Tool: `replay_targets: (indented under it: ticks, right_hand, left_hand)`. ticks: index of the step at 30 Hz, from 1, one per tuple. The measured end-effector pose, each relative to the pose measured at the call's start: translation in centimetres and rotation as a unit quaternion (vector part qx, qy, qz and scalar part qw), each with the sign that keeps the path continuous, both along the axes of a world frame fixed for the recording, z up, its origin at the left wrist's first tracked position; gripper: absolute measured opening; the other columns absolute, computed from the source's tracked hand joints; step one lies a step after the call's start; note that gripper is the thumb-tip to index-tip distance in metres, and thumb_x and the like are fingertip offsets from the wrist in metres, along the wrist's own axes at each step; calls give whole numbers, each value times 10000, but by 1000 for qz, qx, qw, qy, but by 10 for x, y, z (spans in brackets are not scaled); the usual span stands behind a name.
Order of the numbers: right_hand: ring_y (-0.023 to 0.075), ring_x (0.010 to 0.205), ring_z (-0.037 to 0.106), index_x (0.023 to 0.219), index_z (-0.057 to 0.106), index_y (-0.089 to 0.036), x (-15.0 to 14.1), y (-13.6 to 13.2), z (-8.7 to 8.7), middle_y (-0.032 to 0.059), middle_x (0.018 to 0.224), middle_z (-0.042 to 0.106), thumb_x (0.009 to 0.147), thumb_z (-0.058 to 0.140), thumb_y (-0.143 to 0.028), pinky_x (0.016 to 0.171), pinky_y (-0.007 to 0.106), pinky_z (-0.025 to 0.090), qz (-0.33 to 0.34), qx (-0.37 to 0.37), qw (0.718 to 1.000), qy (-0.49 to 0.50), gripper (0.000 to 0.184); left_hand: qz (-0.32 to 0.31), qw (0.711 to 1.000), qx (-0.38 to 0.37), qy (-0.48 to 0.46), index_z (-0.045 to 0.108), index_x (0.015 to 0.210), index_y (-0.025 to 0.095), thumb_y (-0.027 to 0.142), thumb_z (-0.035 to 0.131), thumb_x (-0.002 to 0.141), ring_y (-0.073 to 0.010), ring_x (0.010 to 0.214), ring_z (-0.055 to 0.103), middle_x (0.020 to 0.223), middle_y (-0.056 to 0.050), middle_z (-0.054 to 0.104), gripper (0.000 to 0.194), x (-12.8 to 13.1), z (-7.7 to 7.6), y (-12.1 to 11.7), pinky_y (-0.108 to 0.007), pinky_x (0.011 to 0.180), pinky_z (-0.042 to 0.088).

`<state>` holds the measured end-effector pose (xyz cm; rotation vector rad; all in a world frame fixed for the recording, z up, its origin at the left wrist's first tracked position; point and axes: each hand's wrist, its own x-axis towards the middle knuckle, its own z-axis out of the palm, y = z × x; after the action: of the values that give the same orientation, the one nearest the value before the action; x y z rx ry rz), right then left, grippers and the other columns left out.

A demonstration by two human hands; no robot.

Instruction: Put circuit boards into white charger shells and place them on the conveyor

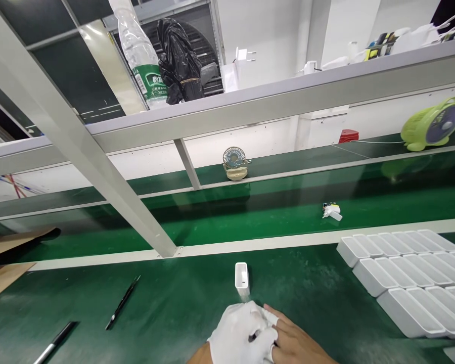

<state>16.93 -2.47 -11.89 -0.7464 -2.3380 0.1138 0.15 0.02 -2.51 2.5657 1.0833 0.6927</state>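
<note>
A white box (241, 279) is standing at lower centre, its opening running lengthwise up-frame, just above the nearer, gloved left hand (243, 331). The right hand (293, 336) is touching that glove; finger opening and hold, both hands: cannot tell.

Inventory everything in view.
Table: one, green, foreground
Case: one, white, centre
Grouped cases: many, white, right
Thin tool: one, black, left
Marker: one, black-silver, lower left
Cardboard: two pieces, brown, left
Circuit part: one, mainly white, centre-right
Small fan: one, cream, far ledge
Large fan: one, lime, far right
Box: one, red, far ledge
Bottle: one, clear, green label, upper shelf
Bag: one, black, beside bottle
Plug: at least one, white, upper shelf
Clutter: several, mixed, shelf right
Left hand: one, white glove, bottom
Right hand: one, mostly bare, bottom
</note>
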Motion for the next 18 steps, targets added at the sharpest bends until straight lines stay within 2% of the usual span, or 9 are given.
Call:
replay_targets:
  ticks: [4,9,14,16,18]
  right_hand:
    - [153,837,674,728,679,-261,0,1,-5,-28,738,695,961,577,-225,1230,434,306,-4,20,1000,-4,257]
    - [171,864,674,725,679,-273,-1,3,-12,-22,734,692,964,559,-227,1222,448,322,6,12,1000,5,272]
    - [161,957,672,798,687,-273,1,8,-14,-11,858,729,994,518,-262,1222,428,311,18,-11,999,-25,259]
    - [155,1004,667,844,690,-272,3,13,-11,-11,918,739,997,528,-288,1217,407,311,27,-22,998,-52,224]
    - [157,1086,651,913,694,-270,6,20,-6,-2,1013,742,993,550,-326,1214,392,304,41,-27,996,-74,174]
  left_hand:
    - [15,1000,10,-21,548,566,211,331,465,954,-121,526,563,577,-3,571,414,0,-6,-1,-251,550,455]
    - [28,998,36,-34,617,606,244,344,515,923,-153,537,605,572,-20,611,348,1,-10,-1,-267,548,509]
    - [12,998,52,-35,625,576,232,317,482,932,-154,526,612,563,-29,615,393,-3,2,1,-281,555,529]
    - [0,998,47,-38,686,657,249,322,505,921,-172,520,619,572,-37,635,328,-3,9,3,-290,507,523]
    - [8,998,41,-56,742,825,281,346,527,910,-199,498,619,572,-43,650,240,-2,14,6,-302,432,497]
